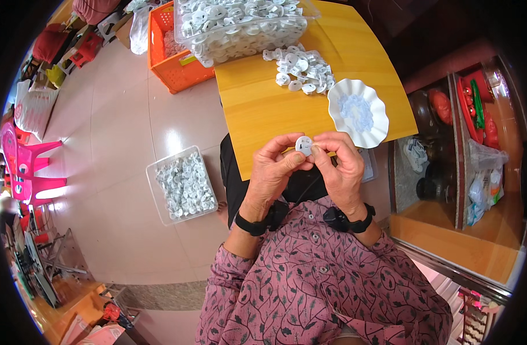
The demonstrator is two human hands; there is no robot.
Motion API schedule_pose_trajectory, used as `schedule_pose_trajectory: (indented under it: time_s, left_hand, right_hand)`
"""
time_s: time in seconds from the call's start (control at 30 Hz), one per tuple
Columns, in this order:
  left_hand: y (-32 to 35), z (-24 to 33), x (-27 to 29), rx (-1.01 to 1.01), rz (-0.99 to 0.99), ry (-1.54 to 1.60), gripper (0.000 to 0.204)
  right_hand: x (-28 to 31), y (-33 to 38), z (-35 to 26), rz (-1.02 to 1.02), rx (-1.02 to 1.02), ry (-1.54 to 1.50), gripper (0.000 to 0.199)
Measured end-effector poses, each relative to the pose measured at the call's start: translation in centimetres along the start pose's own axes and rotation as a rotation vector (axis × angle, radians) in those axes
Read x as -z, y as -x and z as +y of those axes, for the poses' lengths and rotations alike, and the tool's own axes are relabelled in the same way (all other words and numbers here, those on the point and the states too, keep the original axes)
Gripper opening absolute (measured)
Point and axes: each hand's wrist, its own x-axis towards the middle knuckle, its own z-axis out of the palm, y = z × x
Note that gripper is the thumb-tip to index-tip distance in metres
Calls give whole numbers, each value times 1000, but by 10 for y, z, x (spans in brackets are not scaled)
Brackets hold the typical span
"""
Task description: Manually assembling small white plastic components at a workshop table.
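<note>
Both hands are pinching one small white plastic disc (304,145) at its rim, the left hand (275,169) and the right hand (339,167) each closing thumb and forefinger on it just above the near edge of the desk (257,109). It is looking light, stiff and smooth, so edge holds are suiting it best. Just beyond the grip a heap of like white pieces (302,70) and a frilled white dish (359,112) are lying, farther off a clear full tub (240,26) and an orange crate (174,57), and down to the left a clear tray (181,185) is sitting on the floor.

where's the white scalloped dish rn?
In the head view, the white scalloped dish sits on the wooden table at its right side, just right of the loose pile of white plastic parts and above the right hand.
</note>
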Motion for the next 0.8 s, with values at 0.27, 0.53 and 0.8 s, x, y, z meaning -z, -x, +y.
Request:
schedule_pose_trajectory:
  time_s: [0.27,0.53,0.8]
  left_hand:
    - [3,0,7,-7,-23,30,37]
    - [3,0,11,-1,-29,30,36]
    - [3,0,10,-22,-15,26,34]
  right_hand:
    - [-1,0,-3,-58,58,87,8]
    - [-3,1,-6,-64,127,174,11]
    - [-7,0,-8,-47,214,258,13]
